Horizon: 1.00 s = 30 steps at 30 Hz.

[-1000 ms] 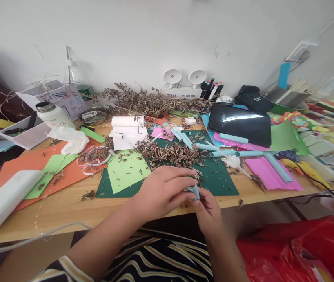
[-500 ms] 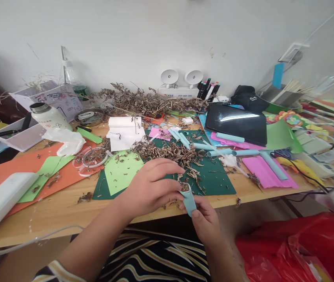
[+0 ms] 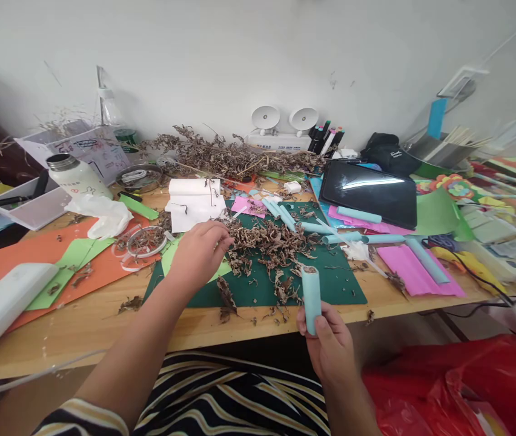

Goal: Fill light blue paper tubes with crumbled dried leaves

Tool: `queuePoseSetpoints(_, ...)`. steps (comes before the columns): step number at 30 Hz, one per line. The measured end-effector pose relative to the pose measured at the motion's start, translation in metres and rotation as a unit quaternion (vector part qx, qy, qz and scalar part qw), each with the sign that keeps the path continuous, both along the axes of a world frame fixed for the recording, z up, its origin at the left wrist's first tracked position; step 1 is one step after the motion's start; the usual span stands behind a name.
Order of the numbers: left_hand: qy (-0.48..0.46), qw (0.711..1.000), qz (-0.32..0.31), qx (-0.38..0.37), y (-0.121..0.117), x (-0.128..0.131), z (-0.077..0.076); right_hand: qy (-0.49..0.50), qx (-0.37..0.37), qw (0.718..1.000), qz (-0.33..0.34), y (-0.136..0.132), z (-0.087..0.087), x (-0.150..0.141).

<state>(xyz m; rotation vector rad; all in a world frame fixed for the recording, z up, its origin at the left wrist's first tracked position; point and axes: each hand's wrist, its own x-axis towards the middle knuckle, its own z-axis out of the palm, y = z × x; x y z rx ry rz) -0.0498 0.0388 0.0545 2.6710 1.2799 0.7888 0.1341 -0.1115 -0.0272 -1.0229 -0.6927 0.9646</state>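
Upright in my right hand (image 3: 330, 339) is a light blue paper tube (image 3: 311, 297), gripped near its lower end. Brown dried leaf bits show inside its top opening. My left hand (image 3: 201, 248) is at the left edge of a heap of dried leaves (image 3: 271, 239), its fingers curled in toward the thumb. Whatever is between those fingertips, if anything, is hidden. The heap lies on a green cutting mat (image 3: 340, 284). Beneath my left hand, a light green paper sheet (image 3: 221, 270) is partly covered.
More blue tubes (image 3: 387, 238) lie right of the heap, near a black tablet (image 3: 367, 191) and pink paper (image 3: 396, 263). Dried stems (image 3: 240, 154) line the wall. At left are a white bottle (image 3: 74, 175), orange paper (image 3: 8, 260) and a white power bank-like block (image 3: 8, 309).
My left hand has moved from the tube's mouth leftward and away to the leaf heap. My right hand has shifted slightly right, and the tube now stands more upright.
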Motion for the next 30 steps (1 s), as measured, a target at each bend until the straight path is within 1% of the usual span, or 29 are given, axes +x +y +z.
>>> queuePoseSetpoints(1, 0.014, 1.000, 0.021, -0.017, 0.002, -0.002, -0.001, 0.001, -0.005, 1.000, -0.010, 0.000, 0.000, 0.002)
queuePoseSetpoints(3, 0.040, 0.997, 0.042, -0.050, 0.004, -0.004, -0.002, 0.003, -0.012, 1.000, -0.021, 0.001, 0.001, 0.005)
queuePoseSetpoints(5, 0.056, 0.995, 0.042, -0.070, 0.002, -0.004, -0.004, 0.001, -0.016, 1.000, -0.027, 0.001, 0.000, 0.007)
queuePoseSetpoints(7, 0.058, 0.995, 0.026, -0.075, -0.001, -0.003, -0.005, -0.008, -0.019, 0.999, -0.031, 0.001, -0.001, 0.007)
queuePoseSetpoints(10, 0.030, 0.996, -0.017, -0.087, -0.010, 0.002, -0.004, -0.037, -0.018, 0.999, -0.027, 0.000, -0.006, 0.006)
queuePoseSetpoints(14, -0.067, 0.985, -0.093, -0.125, -0.029, 0.010, 0.006, -0.089, -0.023, 0.996, 0.010, -0.004, -0.013, 0.004)
queuePoseSetpoints(17, -0.095, 0.964, -0.200, -0.146, -0.042, 0.015, 0.013, -0.118, -0.008, 0.991, 0.056, -0.008, -0.015, 0.002)
queuePoseSetpoints(19, -0.100, 0.946, -0.265, -0.155, -0.050, 0.018, 0.013, -0.133, 0.006, 0.988, 0.080, -0.010, -0.014, 0.001)
queuePoseSetpoints(20, -0.108, 0.941, -0.279, -0.158, -0.052, 0.020, 0.011, -0.140, 0.011, 0.986, 0.089, -0.011, -0.013, 0.000)
queuePoseSetpoints(21, -0.122, 0.939, -0.279, -0.162, -0.055, 0.022, 0.009, -0.146, 0.015, 0.984, 0.100, -0.012, -0.011, 0.000)
queuePoseSetpoints(24, -0.175, 0.932, -0.254, -0.190, -0.060, 0.028, 0.000, -0.163, 0.018, 0.978, 0.127, -0.014, -0.008, -0.001)
queuePoseSetpoints(26, -0.183, 0.918, -0.272, -0.224, -0.062, 0.031, -0.004, -0.179, 0.017, 0.974, 0.138, -0.014, -0.007, -0.001)
queuePoseSetpoints(28, -0.181, 0.904, -0.300, -0.244, -0.064, 0.033, -0.006, -0.191, 0.015, 0.972, 0.135, -0.015, -0.008, -0.002)
queuePoseSetpoints(30, -0.185, 0.900, -0.312, -0.243, -0.066, 0.034, -0.005, -0.192, 0.017, 0.974, 0.116, -0.015, -0.010, -0.002)
